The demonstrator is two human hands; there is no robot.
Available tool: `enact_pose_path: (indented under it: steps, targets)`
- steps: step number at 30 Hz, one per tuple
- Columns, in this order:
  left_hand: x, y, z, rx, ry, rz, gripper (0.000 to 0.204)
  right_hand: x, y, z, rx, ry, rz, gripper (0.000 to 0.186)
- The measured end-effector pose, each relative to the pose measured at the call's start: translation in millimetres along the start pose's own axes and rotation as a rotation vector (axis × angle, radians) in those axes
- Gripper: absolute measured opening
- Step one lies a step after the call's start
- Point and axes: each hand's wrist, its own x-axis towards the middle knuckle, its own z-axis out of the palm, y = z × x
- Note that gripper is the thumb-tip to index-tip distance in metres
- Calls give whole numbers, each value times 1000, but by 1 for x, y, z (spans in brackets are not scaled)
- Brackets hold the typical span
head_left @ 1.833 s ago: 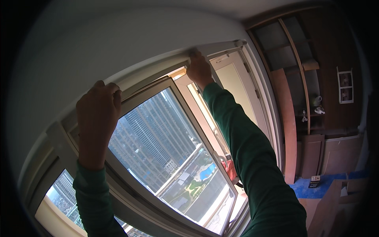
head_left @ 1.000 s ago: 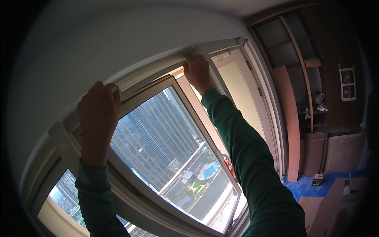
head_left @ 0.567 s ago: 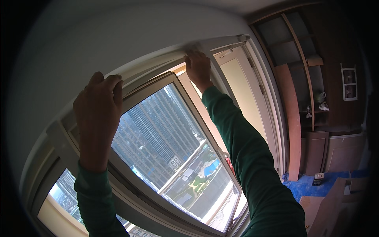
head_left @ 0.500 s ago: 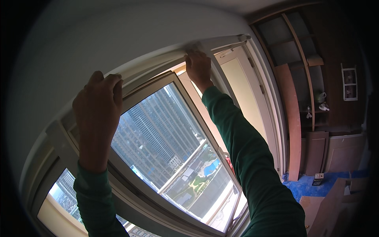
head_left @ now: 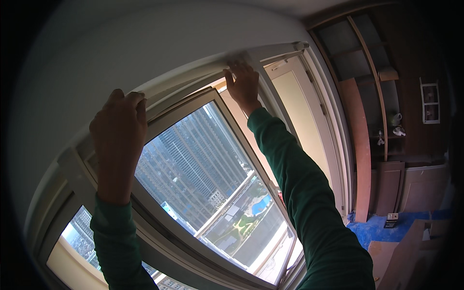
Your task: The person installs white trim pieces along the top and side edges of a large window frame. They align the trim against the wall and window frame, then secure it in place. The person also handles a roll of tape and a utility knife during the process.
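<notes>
A pale, narrow strip (head_left: 181, 79) runs along the top of the window frame between my two hands; its material is hard to make out. At its left end my left hand (head_left: 118, 123) is closed, with thumb and fingers pinched on the strip. My right hand (head_left: 243, 84) reaches up to the frame's upper part. Its fingers lie against the strip's right end, and the thumb stands apart from them. Below and between my hands, a tilted window sash (head_left: 193, 179) stands ajar in its frame. Both my arms are raised.
To the right is a pale door (head_left: 302, 106). Beyond it stand a dark wooden shelf unit (head_left: 350, 63) and a leaning wooden board (head_left: 360, 150). Blue sheeting (head_left: 367, 232) covers part of the floor, with a small box (head_left: 391, 221) on it. High-rise buildings show through the glass.
My right hand's fingers have loosened from a closed grip and spread flatter on the frame. The strip lies straighter. My left hand has barely shifted.
</notes>
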Motion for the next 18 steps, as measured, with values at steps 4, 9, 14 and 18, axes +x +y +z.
enact_pose_path:
  steps: [4, 9, 14, 18]
  targets:
    - [-4, 7, -5, -26, 119, 77, 18, -1, 5, 3, 35, -28, 31, 38]
    - [-2, 6, -5, -37, 232, 201, 17, -3, 14, 3, -28, 48, -22, 37]
    - [-1, 5, -3, -28, 297, 237, 16, -1, 13, 1, 75, -57, 50, 41]
    - [0, 2, -3, 2, 246, 191, 17, 0, 12, -1, 67, -85, 75, 43]
